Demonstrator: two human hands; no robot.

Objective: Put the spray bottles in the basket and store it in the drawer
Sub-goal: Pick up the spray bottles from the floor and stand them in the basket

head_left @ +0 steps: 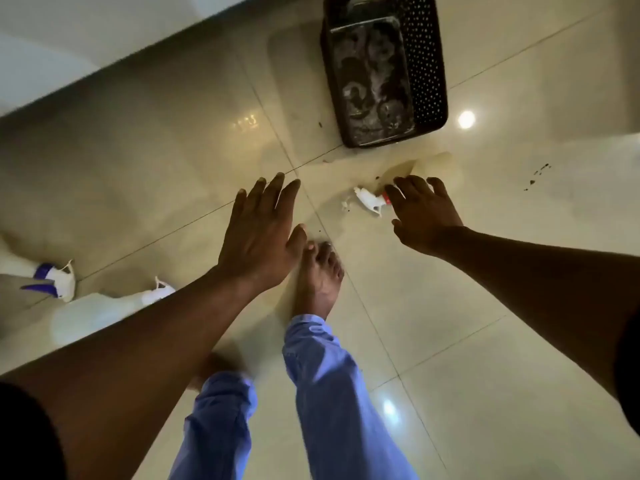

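Observation:
A dark perforated basket [427,64] stands on the tiled floor at the top, with nothing but pale stains on its bottom. Below it a clear spray bottle [438,168] with a white and red nozzle lies on its side. My right hand [424,211] hovers over this bottle's neck, fingers spread, not gripping it. My left hand [261,233] is open above the floor in the middle, holding nothing. At the left lie two more spray bottles: one with a blue-and-white head [55,277] and one clear with a white nozzle [104,310], partly hidden by my left forearm.
My bare foot [317,278] and blue trouser legs [332,393] are at the centre and bottom. A white wall or cabinet base [52,57] runs along the upper left. Dark specks [538,174] mark the glossy tiles at the right.

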